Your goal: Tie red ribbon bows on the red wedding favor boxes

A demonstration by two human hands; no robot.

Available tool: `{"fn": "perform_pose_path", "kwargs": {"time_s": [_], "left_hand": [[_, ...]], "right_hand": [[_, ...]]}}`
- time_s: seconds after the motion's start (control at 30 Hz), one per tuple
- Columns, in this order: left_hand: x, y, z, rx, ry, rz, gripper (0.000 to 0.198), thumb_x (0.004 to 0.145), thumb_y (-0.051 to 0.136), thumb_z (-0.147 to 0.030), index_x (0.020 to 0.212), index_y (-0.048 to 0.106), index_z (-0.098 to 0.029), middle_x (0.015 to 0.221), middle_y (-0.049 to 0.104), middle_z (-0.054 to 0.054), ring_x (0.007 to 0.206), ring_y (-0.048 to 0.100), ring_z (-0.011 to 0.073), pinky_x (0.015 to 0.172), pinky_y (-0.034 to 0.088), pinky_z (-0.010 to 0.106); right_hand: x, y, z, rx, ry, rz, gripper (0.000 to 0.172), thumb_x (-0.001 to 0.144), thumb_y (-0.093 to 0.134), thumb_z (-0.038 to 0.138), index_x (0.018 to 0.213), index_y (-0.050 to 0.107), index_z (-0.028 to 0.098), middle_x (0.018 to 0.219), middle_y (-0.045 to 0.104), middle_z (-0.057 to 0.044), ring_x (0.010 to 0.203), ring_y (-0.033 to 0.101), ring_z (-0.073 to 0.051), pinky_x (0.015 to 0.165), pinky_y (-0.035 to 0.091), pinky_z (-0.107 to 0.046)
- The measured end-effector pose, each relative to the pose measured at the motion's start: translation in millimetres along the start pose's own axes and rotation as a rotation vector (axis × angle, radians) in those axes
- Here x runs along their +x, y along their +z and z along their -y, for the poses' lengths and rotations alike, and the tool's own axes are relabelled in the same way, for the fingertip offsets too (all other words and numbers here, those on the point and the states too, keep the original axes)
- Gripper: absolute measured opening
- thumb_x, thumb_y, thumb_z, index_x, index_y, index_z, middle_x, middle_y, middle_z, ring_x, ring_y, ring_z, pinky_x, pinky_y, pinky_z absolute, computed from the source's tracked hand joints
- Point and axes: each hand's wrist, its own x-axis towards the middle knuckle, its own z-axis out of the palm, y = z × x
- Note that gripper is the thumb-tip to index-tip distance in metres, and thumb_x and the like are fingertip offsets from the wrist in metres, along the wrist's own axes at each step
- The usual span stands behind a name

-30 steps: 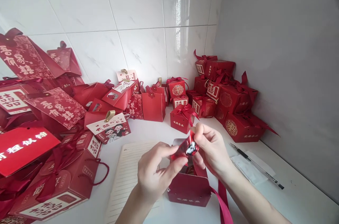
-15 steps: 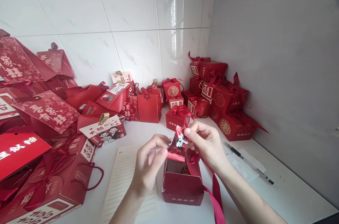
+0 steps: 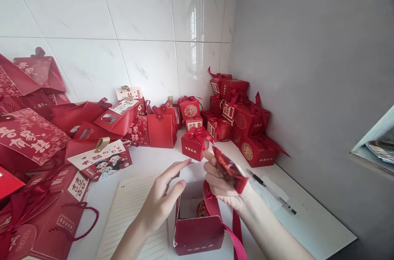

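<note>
An opened dark red gift box (image 3: 198,237) stands on the table in front of me, with its ribbon (image 3: 236,243) trailing off its right side. Inside it lies a red wrapped candy (image 3: 201,209). My right hand (image 3: 220,182) is raised above the box's right edge, its fingers curled round another red and dark candy packet (image 3: 229,169). My left hand (image 3: 166,192) hovers by the box's left wall, thumb and fingers apart, with nothing in it.
A lined notebook (image 3: 129,215) lies left of the box, a black pen (image 3: 272,192) to the right. Many red gift boxes (image 3: 258,153) are stacked at the back right. Red gift bags (image 3: 33,135) and a large box (image 3: 53,210) crowd the left.
The candy packet has left my left hand and moved right, now in my right hand alone. My left fingers have spread apart. The view has turned to the right.
</note>
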Motion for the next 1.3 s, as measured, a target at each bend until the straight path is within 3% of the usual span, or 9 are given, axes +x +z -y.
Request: {"fn": "perform_pose_path", "kwargs": {"time_s": [0.13, 0.27, 0.37, 0.5, 0.67, 0.97, 1.3], "left_hand": [[0.9, -4.1, -4.9, -0.080, -0.002, 0.043, 0.037, 0.086, 0.047, -0.027, 0.120, 0.057, -0.020, 0.125, 0.056, 0.007, 0.116, 0.049, 0.0270, 0.095, 0.041, 0.033], [1.1, -7.0, -5.3, -0.078, -0.038, 0.031, 0.036, 0.085, 0.042, -0.020, 0.118, 0.057, -0.021, 0.110, 0.064, 0.005, 0.098, 0.058, 0.0215, 0.085, 0.044, 0.030], [0.6, -8.1, -5.0, -0.002, -0.044, -0.063, 0.034, 0.081, 0.040, -0.015, 0.105, 0.062, -0.021, 0.103, 0.066, 0.003, 0.088, 0.059, 0.0187, 0.077, 0.045, 0.027], [1.2, -8.6, -6.5, -0.028, -0.043, -0.038, 0.030, 0.077, 0.039, -0.016, 0.084, 0.068, -0.018, 0.114, 0.063, 0.005, 0.100, 0.058, 0.0236, 0.081, 0.044, 0.030], [1.7, -8.2, -4.6, -0.092, -0.048, -0.010, 0.038, 0.075, 0.039, -0.019, 0.102, 0.066, -0.018, 0.115, 0.063, 0.006, 0.111, 0.052, 0.0277, 0.083, 0.044, 0.034], [0.2, -9.3, -3.4, -0.037, -0.025, -0.051, 0.041, 0.070, 0.040, -0.016, 0.101, 0.068, -0.019, 0.112, 0.064, 0.005, 0.102, 0.056, 0.0247, 0.080, 0.045, 0.033], [-1.5, -9.8, -1.3, -0.097, -0.013, -0.033, 0.039, 0.071, 0.042, -0.016, 0.101, 0.068, -0.018, 0.113, 0.063, 0.007, 0.105, 0.056, 0.0276, 0.080, 0.046, 0.035]], "right_hand": [[-1.4, 8.3, -6.3, -0.457, -0.268, -0.289, 0.045, 0.074, 0.067, 0.042, 0.054, 0.034, 0.019, 0.033, 0.041, 0.010, 0.025, 0.032, -0.001, 0.025, 0.020, -0.010], [-2.7, 9.1, -10.7, -0.701, -0.317, -0.361, 0.044, 0.074, 0.067, 0.043, 0.053, 0.037, 0.019, 0.032, 0.043, 0.009, 0.025, 0.034, -0.002, 0.027, 0.022, -0.012], [-3.0, 6.6, -10.8, -0.687, -0.295, -0.356, 0.045, 0.073, 0.067, 0.044, 0.052, 0.036, 0.019, 0.031, 0.042, 0.009, 0.023, 0.033, -0.002, 0.026, 0.020, -0.012], [-2.9, 5.0, -8.7, -0.582, -0.244, -0.327, 0.048, 0.074, 0.066, 0.045, 0.051, 0.032, 0.020, 0.028, 0.040, 0.009, 0.021, 0.029, -0.002, 0.025, 0.016, -0.011], [-3.6, 6.5, -8.8, -0.490, -0.183, -0.261, 0.050, 0.071, 0.068, 0.044, 0.050, 0.030, 0.020, 0.027, 0.036, 0.010, 0.021, 0.026, -0.001, 0.024, 0.014, -0.010], [-6.5, 7.3, -6.5, -0.392, -0.003, -0.220, 0.050, 0.069, 0.070, 0.039, 0.049, 0.028, 0.020, 0.029, 0.034, 0.012, 0.020, 0.024, 0.000, 0.022, 0.010, -0.009], [-6.9, 8.2, -6.6, -0.439, 0.007, -0.192, 0.049, 0.068, 0.070, 0.042, 0.048, 0.031, 0.020, 0.028, 0.035, 0.011, 0.020, 0.025, 0.000, 0.022, 0.011, -0.010]]}}
